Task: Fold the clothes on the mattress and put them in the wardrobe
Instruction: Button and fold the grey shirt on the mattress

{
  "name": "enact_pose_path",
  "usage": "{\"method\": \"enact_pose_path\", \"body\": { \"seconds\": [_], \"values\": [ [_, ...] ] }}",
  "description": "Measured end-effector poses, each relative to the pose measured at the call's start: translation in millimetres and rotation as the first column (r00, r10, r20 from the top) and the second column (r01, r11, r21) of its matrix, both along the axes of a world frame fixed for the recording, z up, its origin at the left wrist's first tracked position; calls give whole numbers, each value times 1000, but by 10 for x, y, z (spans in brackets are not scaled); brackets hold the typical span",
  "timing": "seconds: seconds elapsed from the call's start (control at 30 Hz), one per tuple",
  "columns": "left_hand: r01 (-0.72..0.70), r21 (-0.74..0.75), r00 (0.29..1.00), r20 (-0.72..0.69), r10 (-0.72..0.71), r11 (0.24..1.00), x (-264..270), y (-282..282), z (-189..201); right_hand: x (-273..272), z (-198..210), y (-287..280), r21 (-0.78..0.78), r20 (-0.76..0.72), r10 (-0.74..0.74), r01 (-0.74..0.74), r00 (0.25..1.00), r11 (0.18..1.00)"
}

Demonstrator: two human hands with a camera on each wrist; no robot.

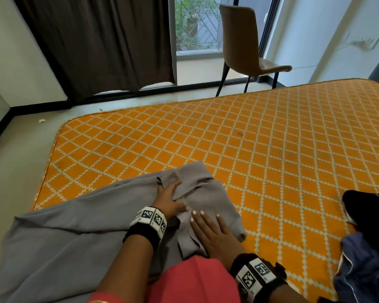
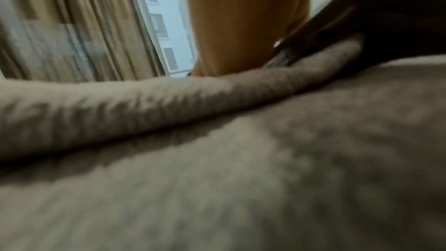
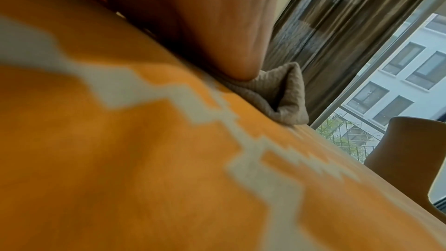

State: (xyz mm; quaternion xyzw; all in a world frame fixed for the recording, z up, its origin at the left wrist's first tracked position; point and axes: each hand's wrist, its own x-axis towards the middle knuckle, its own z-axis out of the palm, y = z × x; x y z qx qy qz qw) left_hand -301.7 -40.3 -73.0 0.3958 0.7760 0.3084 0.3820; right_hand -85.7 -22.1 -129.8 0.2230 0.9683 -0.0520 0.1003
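A grey garment [image 1: 79, 226] lies spread over the near left corner of the orange diamond-patterned mattress [image 1: 260, 138], its far end doubled into folds. My left hand [image 1: 170, 194] rests on those folds, fingers stretched forward along a crease. Just beside it my right hand [image 1: 207, 225] presses flat on the folded part, fingers straight. In the left wrist view a finger [image 2: 323, 33] lies over a rolled ridge of the grey cloth [image 2: 217, 159]. The right wrist view shows the mattress [image 3: 120, 140] close up and a folded grey corner [image 3: 282, 98] under my palm.
A black garment [image 1: 372, 215] and a navy one [image 1: 359, 274] lie at the mattress's right edge. A brown chair [image 1: 243, 47] stands on the floor beyond the mattress, by the window and dark curtain [image 1: 96, 44]. My red clothing [image 1: 195, 278] covers the near edge.
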Motion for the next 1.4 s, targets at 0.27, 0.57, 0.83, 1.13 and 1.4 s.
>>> {"method": "enact_pose_path", "body": {
  "seconds": [0.27,0.57,0.83,1.13,1.4],
  "values": [
    [-339,224,935,-25,353,914,84,23,-29,-39,-49,1,57,-61,-7,10,998,998],
    [-74,37,991,115,70,997,194,134,280,189,430,225,-171,-524,-156,76,837,982],
    [27,113,982,184,-48,993,952,1259,821,1041,412,864,-948,-201,-967,219,156,233],
    [383,240,922,-43,-385,892,1917,1344,801,1179,145,1002,-978,-200,-980,61,10,201],
    [-54,-167,895,-445,-27,984,1045,749,436,1010,342,954,-918,-287,-936,220,202,329]
  ]
}}
